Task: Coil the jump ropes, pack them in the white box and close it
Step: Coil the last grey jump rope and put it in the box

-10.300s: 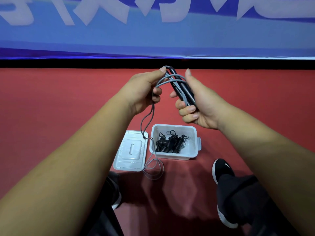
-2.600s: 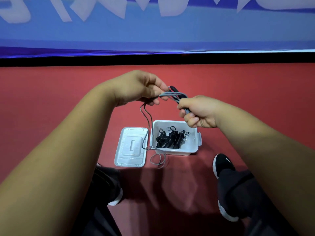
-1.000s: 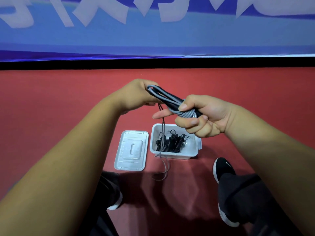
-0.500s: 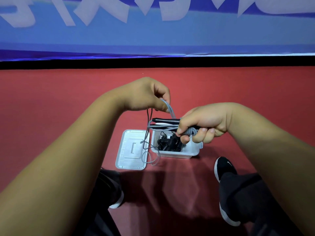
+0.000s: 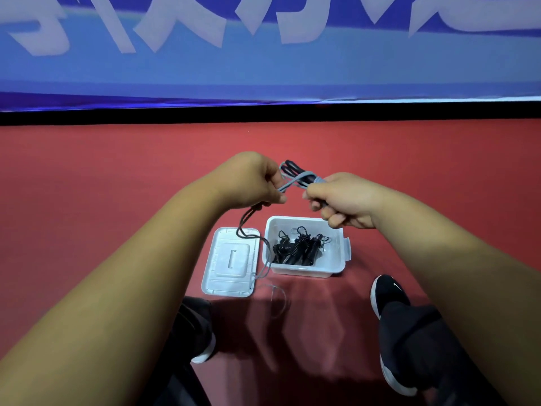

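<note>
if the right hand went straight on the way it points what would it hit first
Probably the left hand: the right hand points leftward at it, with only a short span of rope between them. Both look level in depth, but one view can't confirm.

Even, middling light, soft toward the edges.
Light comes from above and behind me: my shadow [image 5: 307, 332] lies dark on the red floor [image 5: 87, 186] just below the box [image 5: 304, 271]. The banner [image 5: 263, 68] lettering is blurred, my forearms [image 5: 102, 303] swell at the lower corners, and the hanging loop of the rope [image 5: 295, 182] smears near the floor.
</note>
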Motion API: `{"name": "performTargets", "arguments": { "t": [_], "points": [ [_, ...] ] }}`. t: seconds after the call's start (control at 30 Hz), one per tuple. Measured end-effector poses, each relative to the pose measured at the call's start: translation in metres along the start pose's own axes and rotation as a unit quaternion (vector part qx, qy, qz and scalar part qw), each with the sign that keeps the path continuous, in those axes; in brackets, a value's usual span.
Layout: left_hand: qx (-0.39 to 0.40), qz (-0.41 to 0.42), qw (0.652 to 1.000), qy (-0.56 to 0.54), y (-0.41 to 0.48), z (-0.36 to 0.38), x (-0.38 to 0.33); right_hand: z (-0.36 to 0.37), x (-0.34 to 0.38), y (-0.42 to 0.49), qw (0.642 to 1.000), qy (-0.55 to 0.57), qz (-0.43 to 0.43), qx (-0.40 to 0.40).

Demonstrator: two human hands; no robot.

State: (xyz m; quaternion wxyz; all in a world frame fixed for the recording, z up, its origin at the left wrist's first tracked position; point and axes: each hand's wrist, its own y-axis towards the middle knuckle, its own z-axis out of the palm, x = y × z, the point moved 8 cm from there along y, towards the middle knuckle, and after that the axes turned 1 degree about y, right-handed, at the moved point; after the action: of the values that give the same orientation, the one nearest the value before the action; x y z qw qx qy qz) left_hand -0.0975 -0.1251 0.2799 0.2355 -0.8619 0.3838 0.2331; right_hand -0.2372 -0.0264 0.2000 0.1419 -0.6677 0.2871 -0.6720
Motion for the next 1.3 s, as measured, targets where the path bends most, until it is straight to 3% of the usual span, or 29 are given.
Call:
{"name": "performTargets", "arguments": {
  "t": [0.17, 0.27, 0.43, 0.57, 0.77, 0.93, 1.13, 1.3],
  "points": [
    [0.01, -0.048, 0.991, -0.127, 0.002, 0.011, 0.011, 0.008, 0.012, -0.008, 0.992, 0.119, -0.002, 0.032],
    [0.017, -0.044, 0.962, -0.268, -0.003, 0.013, 0.002, 0.004, 0.016, -0.012, 0.987, 0.159, -0.003, 0.025],
    [0.034, 0.031, 0.929, -0.366, -0.005, 0.01, -0.017, 0.002, 0.022, -0.018, 0.977, 0.212, -0.002, 0.039],
    [0.057, 0.052, 0.934, -0.349, -0.008, 0.012, -0.021, 0.001, 0.028, -0.025, 0.973, 0.226, -0.01, 0.05],
    [0.017, 0.03, 0.971, -0.238, -0.005, 0.005, -0.014, 0.0, 0.035, -0.035, 0.966, 0.254, -0.004, 0.054],
    [0.036, 0.01, 0.959, -0.281, -0.001, 0.007, -0.005, 0.006, 0.044, -0.047, 0.958, 0.27, 0.0, 0.096],
    [0.024, 0.056, 0.944, -0.324, 0.0, 0.004, -0.008, 0.01, 0.059, -0.065, 0.954, 0.262, -0.002, 0.143],
    [0.022, 0.093, 0.974, -0.206, 0.003, -0.002, -0.012, 0.011, 0.056, -0.073, 0.957, 0.228, 0.015, 0.178]
  ]
}}
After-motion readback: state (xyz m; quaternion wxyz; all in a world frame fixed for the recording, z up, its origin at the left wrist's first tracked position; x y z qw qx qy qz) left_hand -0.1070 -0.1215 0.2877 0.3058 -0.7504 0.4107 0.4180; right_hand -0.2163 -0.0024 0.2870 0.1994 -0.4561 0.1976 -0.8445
